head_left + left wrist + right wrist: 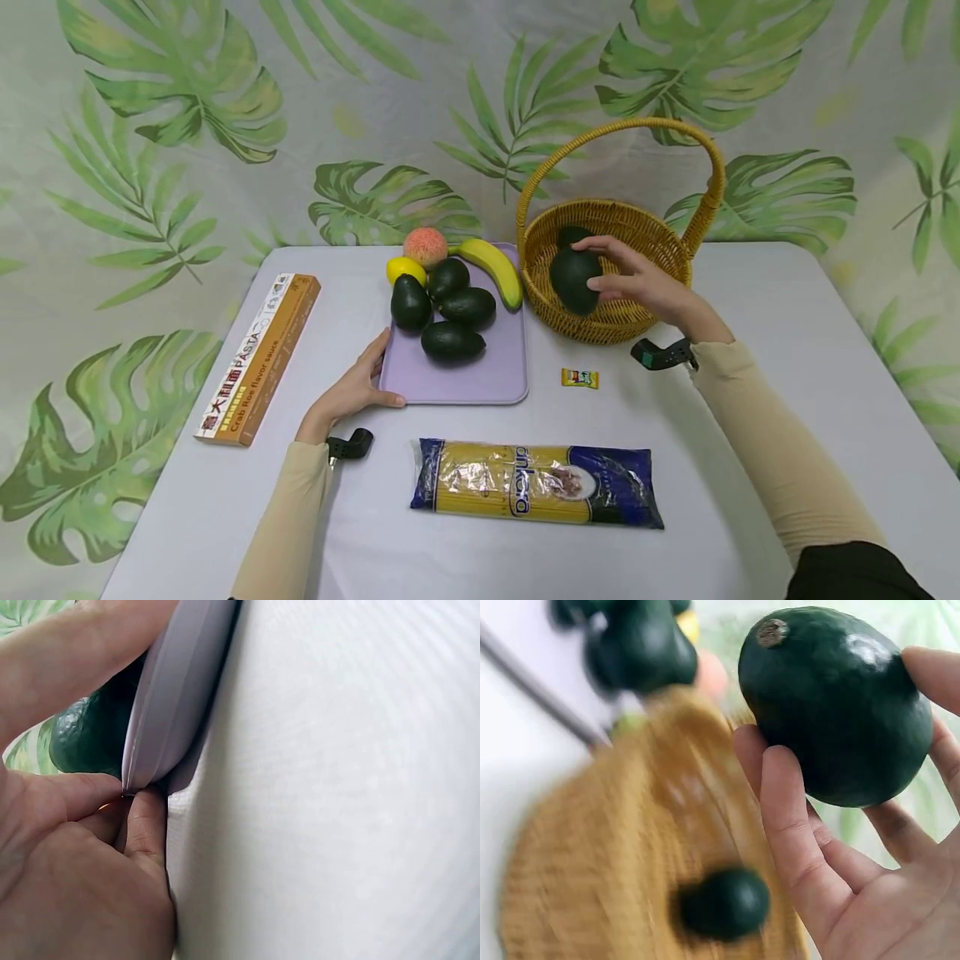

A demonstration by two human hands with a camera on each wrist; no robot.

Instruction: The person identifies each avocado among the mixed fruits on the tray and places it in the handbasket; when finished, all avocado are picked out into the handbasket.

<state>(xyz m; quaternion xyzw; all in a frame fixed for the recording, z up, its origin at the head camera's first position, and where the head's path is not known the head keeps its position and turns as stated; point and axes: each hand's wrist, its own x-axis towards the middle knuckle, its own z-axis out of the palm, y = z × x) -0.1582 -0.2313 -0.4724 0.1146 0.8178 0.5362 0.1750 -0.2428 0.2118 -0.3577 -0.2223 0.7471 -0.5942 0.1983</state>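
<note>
My right hand (637, 283) grips a dark green avocado (575, 283) over the wicker basket (600, 332). The right wrist view shows that avocado (836, 705) held between the fingers and thumb, its brown stem end facing up. Another avocado (727, 904) lies inside the basket. To the left, my left hand (356, 390) holds the left edge of the lilac tray (450, 387), and the left wrist view has fingers (146, 825) at the tray's rim (161, 712). Several avocados (453, 342) lie on the tray with a banana (495, 271), a lemon (406, 269) and a peach (425, 247).
A pasta box (258, 358) lies at the left of the white table. Near the front is a long bag of spaghetti (536, 483). A small yellow packet (580, 378) lies between the tray and the basket. The basket's tall handle (622, 125) arches above it.
</note>
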